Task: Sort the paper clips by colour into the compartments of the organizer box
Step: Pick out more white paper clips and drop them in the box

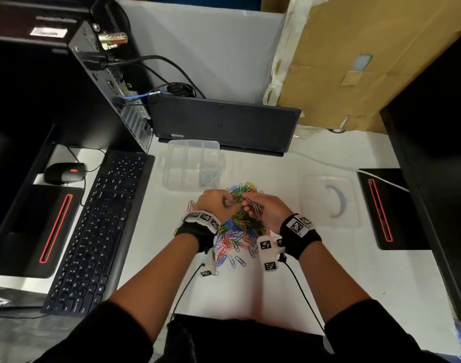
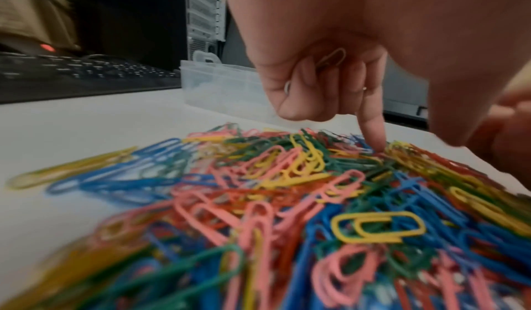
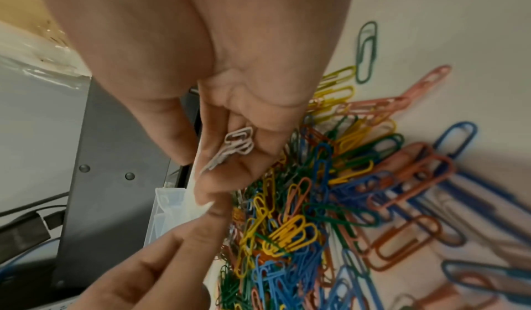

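The left hand (image 1: 215, 203) kept white clips (image 2: 333, 58) under curled fingers (image 2: 301, 80), index tip extended onto the mixed pile (image 1: 240, 231) on the bench (image 1: 329, 271). The right hand (image 1: 266, 209) clamped white clips (image 3: 238, 143) in its curled fingers (image 3: 252, 155). The organizer box (image 1: 190, 163) stood beyond the pile, white clips in its near right compartment. No legible writing was visible.

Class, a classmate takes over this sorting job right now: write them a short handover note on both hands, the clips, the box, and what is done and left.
Left hand: holds white paper clips in its curled fingers, index finger poking the mixed coloured pile.
Right hand: holds a bunch of white clips.
Organizer box: open behind the pile; its near right compartment holds white clips, the others look empty.
Done: many white clips sorted.
Left: drop the held clips in, then sort all other colours.
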A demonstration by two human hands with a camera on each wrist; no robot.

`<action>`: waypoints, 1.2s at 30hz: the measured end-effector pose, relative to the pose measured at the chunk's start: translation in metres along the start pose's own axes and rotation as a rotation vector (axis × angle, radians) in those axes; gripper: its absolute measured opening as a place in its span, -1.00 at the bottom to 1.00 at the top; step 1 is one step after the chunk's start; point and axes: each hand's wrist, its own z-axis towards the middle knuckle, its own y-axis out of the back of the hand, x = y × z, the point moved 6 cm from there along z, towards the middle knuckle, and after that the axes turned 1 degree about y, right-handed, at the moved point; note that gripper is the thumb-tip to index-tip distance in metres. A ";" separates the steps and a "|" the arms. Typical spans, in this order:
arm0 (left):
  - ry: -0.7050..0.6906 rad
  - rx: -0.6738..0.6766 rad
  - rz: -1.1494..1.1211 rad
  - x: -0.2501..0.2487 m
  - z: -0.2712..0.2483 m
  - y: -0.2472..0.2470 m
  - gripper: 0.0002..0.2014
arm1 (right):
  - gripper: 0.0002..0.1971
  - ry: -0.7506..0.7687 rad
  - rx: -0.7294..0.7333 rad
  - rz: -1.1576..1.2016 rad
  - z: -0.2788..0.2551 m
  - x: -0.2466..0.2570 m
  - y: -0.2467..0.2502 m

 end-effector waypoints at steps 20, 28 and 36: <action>0.217 0.024 -0.097 0.051 -0.017 0.022 -0.82 | -0.98 0.515 -0.102 -1.341 0.035 0.032 -0.050; 0.047 -0.041 0.086 0.025 -0.004 0.021 -0.88 | -0.93 0.486 -0.106 -1.390 0.031 0.030 -0.040; -0.073 -0.020 0.286 0.005 0.004 0.002 -0.85 | -0.86 0.437 -0.090 -1.268 0.028 0.029 -0.028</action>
